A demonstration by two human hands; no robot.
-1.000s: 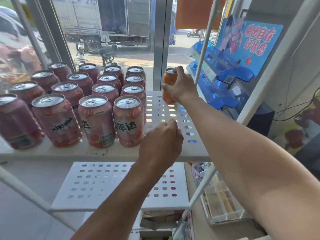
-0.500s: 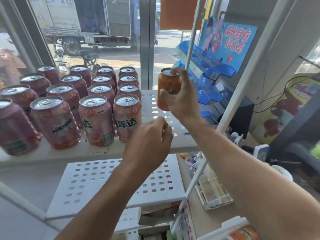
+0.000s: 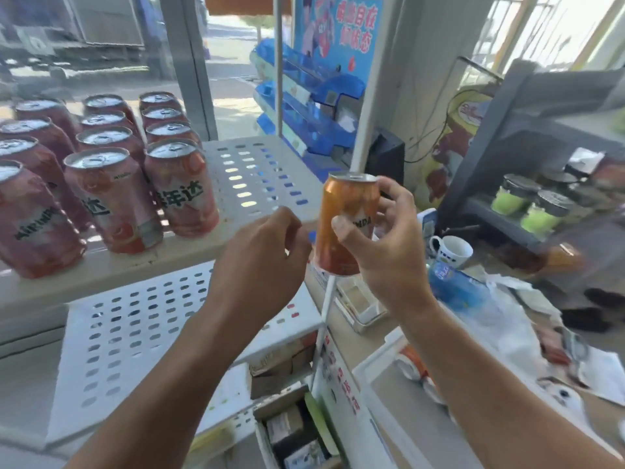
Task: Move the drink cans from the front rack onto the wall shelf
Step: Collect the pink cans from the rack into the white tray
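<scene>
My right hand (image 3: 385, 245) grips an orange drink can (image 3: 345, 211) upright, lifted off the white perforated rack shelf (image 3: 257, 177) and held just past its right front corner. My left hand (image 3: 260, 262) hovers beside the can on its left with loosely curled fingers, holding nothing. Several pink Mirinda cans (image 3: 111, 198) stand in rows on the left part of the same shelf, by the window.
A lower perforated shelf (image 3: 135, 333) sits under the rack, with boxes (image 3: 287, 428) below. To the right lie a counter with a white mug (image 3: 451, 250), a blue packet (image 3: 453, 286), plastic bags and a white tray (image 3: 399, 401). A dark shelf (image 3: 507, 225) holds green jars (image 3: 537, 211). A blue display stand (image 3: 304, 106) stands behind.
My right hand lifted the orange can from the back of the rack shelf and brought it forward and right, off the shelf. My view swung right. The left hand stayed near.
</scene>
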